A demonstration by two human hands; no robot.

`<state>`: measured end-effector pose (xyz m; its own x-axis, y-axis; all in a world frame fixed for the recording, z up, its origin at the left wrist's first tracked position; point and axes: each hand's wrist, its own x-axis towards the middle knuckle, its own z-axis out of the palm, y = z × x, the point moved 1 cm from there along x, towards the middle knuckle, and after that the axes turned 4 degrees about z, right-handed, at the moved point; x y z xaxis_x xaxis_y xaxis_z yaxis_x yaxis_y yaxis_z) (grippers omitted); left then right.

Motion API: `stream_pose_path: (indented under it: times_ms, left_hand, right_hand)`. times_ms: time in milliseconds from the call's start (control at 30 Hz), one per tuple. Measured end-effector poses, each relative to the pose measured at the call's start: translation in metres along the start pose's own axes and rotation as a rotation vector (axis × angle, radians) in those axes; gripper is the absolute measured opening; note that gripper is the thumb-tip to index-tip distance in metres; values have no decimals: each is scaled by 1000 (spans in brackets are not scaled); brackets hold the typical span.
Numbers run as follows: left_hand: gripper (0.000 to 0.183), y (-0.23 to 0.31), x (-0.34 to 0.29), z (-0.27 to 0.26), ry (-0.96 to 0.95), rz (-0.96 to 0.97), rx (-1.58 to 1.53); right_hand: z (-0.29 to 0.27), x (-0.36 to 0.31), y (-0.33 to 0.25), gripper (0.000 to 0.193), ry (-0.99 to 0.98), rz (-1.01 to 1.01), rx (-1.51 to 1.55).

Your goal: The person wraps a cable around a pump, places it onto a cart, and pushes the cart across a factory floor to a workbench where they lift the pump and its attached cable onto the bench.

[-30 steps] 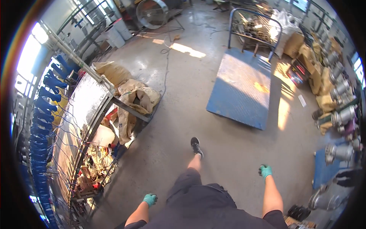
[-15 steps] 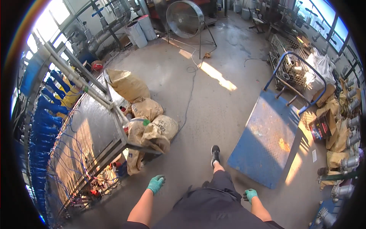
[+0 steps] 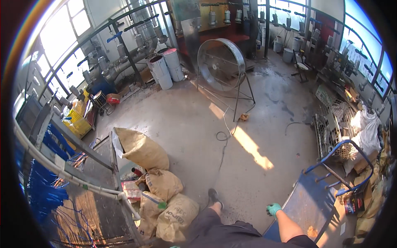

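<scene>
My right hand (image 3: pixel 273 210), in a green work glove, hangs at my side with its fingers curled in and nothing in them. It is nearest to the blue platform cart (image 3: pixel 300 206), apart from its deck. Only a sliver of the green glove on my left hand (image 3: pixel 175 246) shows at the lower edge; its fingers are hidden. Ahead of that hand, filled sacks (image 3: pixel 178 217) slump on the floor beside a metal-framed table (image 3: pixel 93 206). Behind them leans a larger tan sack (image 3: pixel 142 149) with its mouth open.
A large round drum fan (image 3: pixel 221 64) on a stand is ahead, its cable (image 3: pixel 223 155) trailing across the floor. White drums (image 3: pixel 163 72) stand beyond at the left. A wire cage (image 3: pixel 331 132) with a white bag (image 3: pixel 366 132) lies past the cart's handle (image 3: pixel 364 153).
My view has lifted and moved forward; the fan and cage appear lower. My left hand has dropped almost out of view. A different shoe is now forward, left of centre.
</scene>
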<state>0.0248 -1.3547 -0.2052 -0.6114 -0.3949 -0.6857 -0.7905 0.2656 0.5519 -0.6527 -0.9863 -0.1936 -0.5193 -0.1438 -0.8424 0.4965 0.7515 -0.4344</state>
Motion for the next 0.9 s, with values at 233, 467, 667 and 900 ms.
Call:
stream_pose_path:
  times_ms: [233,467,667,900]
  left_hand:
    - [37,76,275,-183,-41,-22,-67]
    - [45,262,605,-535,442,28,-226]
    - [39,598,751,-782,451,446,-246]
    - [36,855,873,-1057,661,769,-55]
  right_hand:
    - [7,47,-322,30,95,-180,122]
    - [66,60,-472,27,-182,-74,-404]
    - [76,196,-523,34,-119,177,-684]
    - [86,369,-821,32,-29,281,130]
